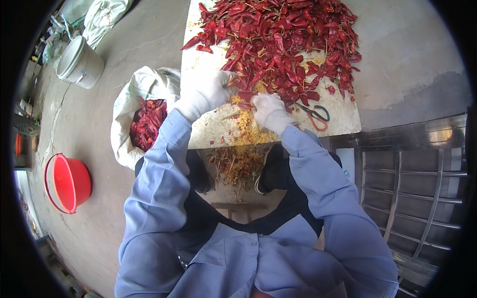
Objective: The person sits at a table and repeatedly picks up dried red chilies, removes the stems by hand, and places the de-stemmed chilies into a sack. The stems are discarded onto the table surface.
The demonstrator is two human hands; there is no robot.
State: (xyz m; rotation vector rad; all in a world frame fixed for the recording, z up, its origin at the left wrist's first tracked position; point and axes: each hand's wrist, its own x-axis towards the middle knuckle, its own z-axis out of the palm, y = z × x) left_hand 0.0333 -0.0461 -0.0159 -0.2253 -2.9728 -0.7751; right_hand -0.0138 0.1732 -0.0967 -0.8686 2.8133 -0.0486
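Observation:
A large heap of dried red chili peppers [283,37] covers the far part of a pale board [203,134]. My left hand [211,92], in a white glove, is closed at the heap's near left edge, with a bit of red chili at its fingertips. Close to its right, my right hand [270,110], also gloved, pinches a dried chili pepper [245,96] that lies between the two hands. Yellow seeds [246,126] are scattered on the board below them. Scissors [315,116] with black and orange handles rest right of my right hand.
A white sack [121,116] holding red chilies [148,124] stands left of the board. Farther left are a red bucket [72,181] and a lidded white bucket [82,64]. Seeds and stems [236,166] litter the floor between my feet. A metal rack [412,198] stands at right.

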